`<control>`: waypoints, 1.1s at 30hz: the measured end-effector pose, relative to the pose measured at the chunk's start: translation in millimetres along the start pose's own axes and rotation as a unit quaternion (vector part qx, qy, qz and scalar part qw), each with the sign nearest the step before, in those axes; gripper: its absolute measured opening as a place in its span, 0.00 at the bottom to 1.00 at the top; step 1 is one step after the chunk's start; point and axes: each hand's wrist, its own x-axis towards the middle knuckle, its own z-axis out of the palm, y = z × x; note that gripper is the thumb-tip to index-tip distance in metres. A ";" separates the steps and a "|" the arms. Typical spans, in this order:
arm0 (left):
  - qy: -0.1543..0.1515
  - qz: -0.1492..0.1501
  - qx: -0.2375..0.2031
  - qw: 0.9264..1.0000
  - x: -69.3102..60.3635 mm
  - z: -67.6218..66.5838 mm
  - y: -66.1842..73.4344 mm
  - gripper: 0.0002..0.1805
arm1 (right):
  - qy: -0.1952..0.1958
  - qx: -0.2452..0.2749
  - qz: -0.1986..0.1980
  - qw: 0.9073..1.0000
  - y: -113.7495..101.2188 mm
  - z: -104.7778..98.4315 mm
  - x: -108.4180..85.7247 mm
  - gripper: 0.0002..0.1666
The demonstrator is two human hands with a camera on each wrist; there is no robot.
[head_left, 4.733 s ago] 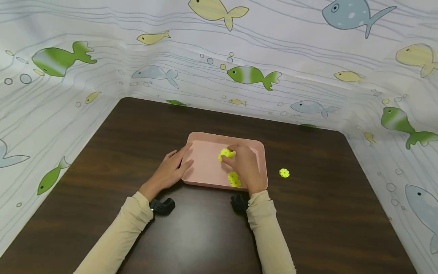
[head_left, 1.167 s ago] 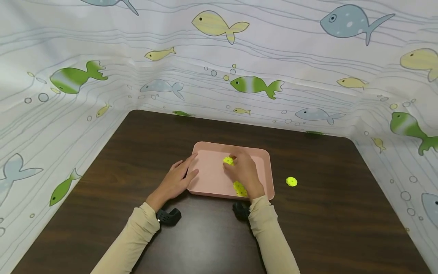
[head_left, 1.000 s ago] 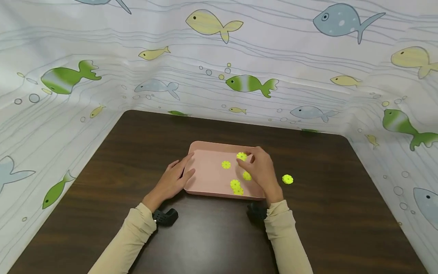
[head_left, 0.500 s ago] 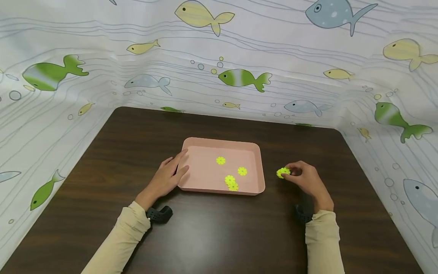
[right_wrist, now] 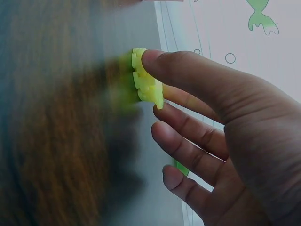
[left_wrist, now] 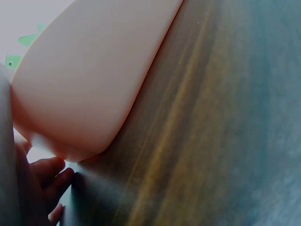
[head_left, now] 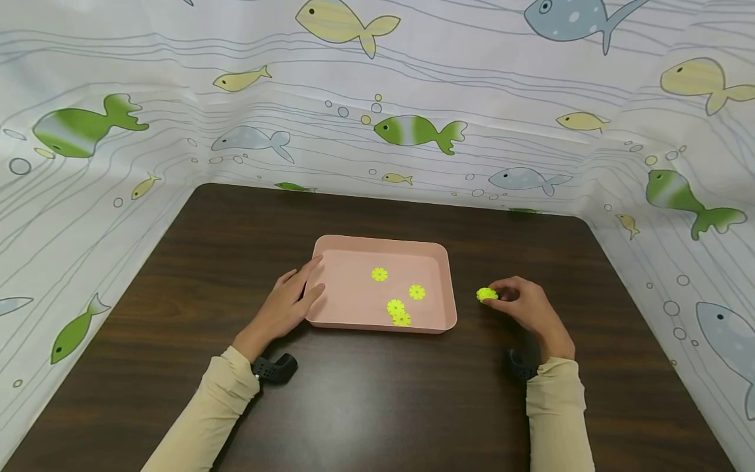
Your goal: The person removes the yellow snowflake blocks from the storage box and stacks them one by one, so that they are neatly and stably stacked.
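Right wrist view shows the right hand (right_wrist: 235, 122) with its grip pinching a lime-yellow snowflake-shaped disc (right_wrist: 147, 89), thumb on the near face, the lower fingers loosely bent. The disc sits right at the fingertips, low over the desk (head_left: 377, 406); whether it touches the surface, or a second disc lies against it, I cannot tell. As I judge it, the hold is slight: the notched edge could twist or slip if the pinch eases, and a stacked pair could come apart in a quick lift.

From the head camera, this spot lies near the pink tray (head_left: 377, 243), apart from its right wall; a low sweep leftward could clip the rim. Inside lie a middle disc (head_left: 379, 275), a right-hand disc (head_left: 417, 292) and, by the near wall, two touching or overlapping discs (head_left: 396, 307). Farther left, the left hand (head_left: 284, 300) rests with fingers mostly extended at the tray's side; a shove there might shift it.
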 end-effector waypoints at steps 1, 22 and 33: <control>0.000 0.000 0.001 1.000 0.0 -0.3 0.3 0.34 | -0.003 0.001 0.002 1.000 0.0 -0.2 0.2 0.21; 0.001 -0.007 0.000 1.000 -1.4 -0.8 0.1 0.34 | -0.040 -0.023 -0.012 0.999 -1.0 0.5 7.0 0.27; 0.000 -0.006 0.001 1.000 -0.6 1.1 1.0 0.34 | 0.066 0.008 -0.136 0.988 -98.1 38.6 38.1 0.17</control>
